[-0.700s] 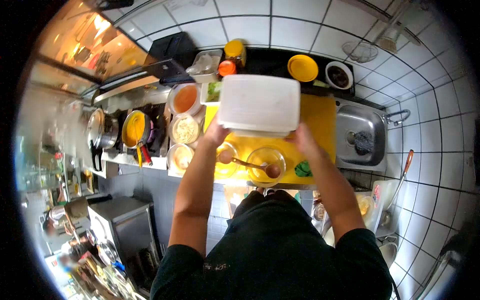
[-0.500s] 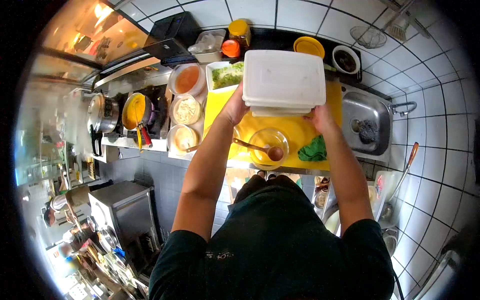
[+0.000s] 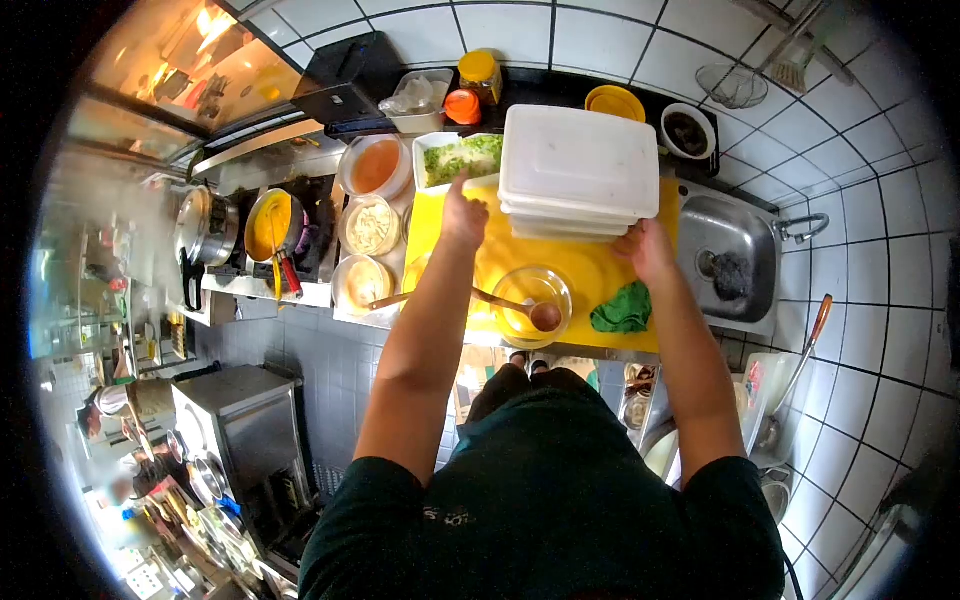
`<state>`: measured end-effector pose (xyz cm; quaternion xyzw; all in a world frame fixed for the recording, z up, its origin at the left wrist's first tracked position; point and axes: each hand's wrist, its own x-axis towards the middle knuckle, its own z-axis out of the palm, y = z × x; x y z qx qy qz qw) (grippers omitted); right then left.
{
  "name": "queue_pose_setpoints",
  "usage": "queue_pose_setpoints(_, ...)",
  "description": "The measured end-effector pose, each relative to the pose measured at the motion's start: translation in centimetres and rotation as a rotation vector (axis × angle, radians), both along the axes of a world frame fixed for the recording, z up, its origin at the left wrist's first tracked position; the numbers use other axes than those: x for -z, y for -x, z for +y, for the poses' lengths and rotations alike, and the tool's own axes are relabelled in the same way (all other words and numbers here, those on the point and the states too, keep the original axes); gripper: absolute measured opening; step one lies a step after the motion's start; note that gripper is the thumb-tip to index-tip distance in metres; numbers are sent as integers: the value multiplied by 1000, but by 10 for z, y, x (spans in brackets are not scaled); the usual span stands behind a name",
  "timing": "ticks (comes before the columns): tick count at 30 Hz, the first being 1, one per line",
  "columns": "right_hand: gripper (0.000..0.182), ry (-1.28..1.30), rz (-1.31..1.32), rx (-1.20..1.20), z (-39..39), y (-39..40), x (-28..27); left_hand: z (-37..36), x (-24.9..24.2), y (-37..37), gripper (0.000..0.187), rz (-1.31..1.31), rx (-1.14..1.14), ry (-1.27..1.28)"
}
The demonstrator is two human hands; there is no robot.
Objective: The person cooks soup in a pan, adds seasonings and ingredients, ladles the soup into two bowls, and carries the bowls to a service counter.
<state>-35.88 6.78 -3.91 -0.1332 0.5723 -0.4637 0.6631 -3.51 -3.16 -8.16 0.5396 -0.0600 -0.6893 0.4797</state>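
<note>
A stack of white lidded plastic boxes (image 3: pixel 580 160) rests toward the back right of the yellow cutting board (image 3: pixel 440 225). My right hand (image 3: pixel 645 248) is at the stack's near right corner, its fingers bent against the lower edge. Off to the left of the boxes, my left hand (image 3: pixel 465 215) is empty, fingers apart, just in front of a white tray of chopped greens (image 3: pixel 462 155). Nearer me is a clear bowl (image 3: pixel 548 280) with a wooden ladle (image 3: pixel 545 316) lying across it. A crumpled green cloth (image 3: pixel 622 308) lies right of the bowl.
Tubs of orange sauce (image 3: pixel 375 168), pale pieces (image 3: pixel 371 227) and a light paste (image 3: pixel 362 284) line the left side. Beyond them are a pan of yellow food (image 3: pixel 268 225) and a pressure cooker (image 3: pixel 205 225) on the stove. A metal sink (image 3: pixel 735 215) is at right.
My left hand has let go of the white boxes and moved left, away from them. The stack has shifted slightly right and down, with my right hand still at its corner.
</note>
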Motion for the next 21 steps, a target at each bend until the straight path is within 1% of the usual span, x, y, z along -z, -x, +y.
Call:
queue_pose_setpoints(2,53,-64,2,26,12,2,13,-14,27,-25,96,91,-35,79)
queue_pose_setpoints(3,51,-105,8,43,23,4,22,-17,30,-32,94,115,-34,133)
queue_pose_setpoints(4,52,2,315,-20,34,10,32,-16,27,-35,91,144,-32,183)
queue_pose_setpoints(6,55,221,923,-175,49,21,47,-15,20,-35,76,15,-107,48)
queue_pose_setpoints(7,61,324,1063,-320,63,23,14,-6,12,-28,61,-192,-78,17)
queue_pose_setpoints(9,62,534,1410,-584,88,29,-3,21,24,-32,52,-591,120,237)
queue_pose_setpoints(10,62,645,1574,-720,100,30,-7,54,4,-24,54,-840,268,395)
queue_pose_setpoints(11,63,627,1579,-851,114,30,-1,88,-19,-15,57,-1108,367,550)
queue_pose_setpoints(12,64,613,1582,-980,128,32,12,121,-42,-3,61,-1315,473,714)
queue_pose_setpoints(13,65,598,1583,-1114,139,32,23,151,-60,9,64,-1370,583,747)
queue_pose_setpoints(14,65,583,1564,-1043,143,30,31,165,-70,16,66,-1426,688,779)
queue_pose_setpoints(15,65,571,1546,-971,144,29,39,160,-61,18,65,-1191,528,720)
queue_pose_setpoints(16,65,554,1524,-902,143,29,42,156,-40,20,64,-952,376,655)
queue_pose_setpoints(17,67,582,1546,-712,135,24,36,152,-22,20,63,-711,232,583)
queue_pose_setpoints(20,65,438,880,-141,78,7,37,88,8,13,61,-315,214,431)
queue_pose_setpoints(21,65,356,619,-89,56,3,35,75,-1,18,66,-230,271,367)
